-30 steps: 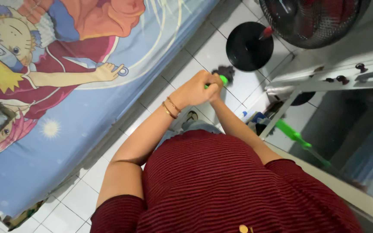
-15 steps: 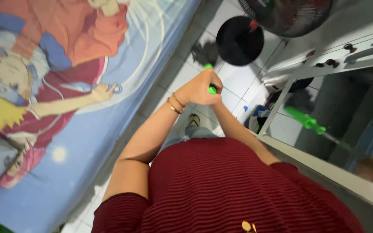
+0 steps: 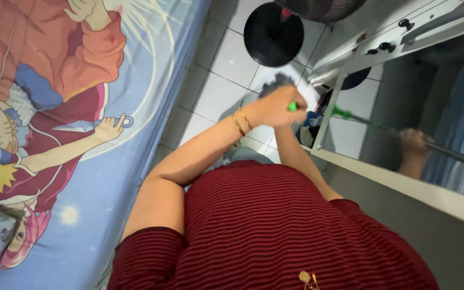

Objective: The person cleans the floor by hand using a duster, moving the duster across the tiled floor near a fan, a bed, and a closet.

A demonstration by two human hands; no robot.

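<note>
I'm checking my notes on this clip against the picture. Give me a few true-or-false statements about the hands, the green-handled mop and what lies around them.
1. Both hands grip the green mop handle. True: the left hand is wrapped around it; the right hand sits just beneath, mostly hidden.
2. The left wrist is bare. False: it wears gold bangles.
3. The mop head rests on the bed. False: it is on the white tiled floor, near the black round fan base.
4. A mirror on the right reflects the handle. True.
5. The bedsheet is plain white. False: it is blue with cartoon figures.
</note>
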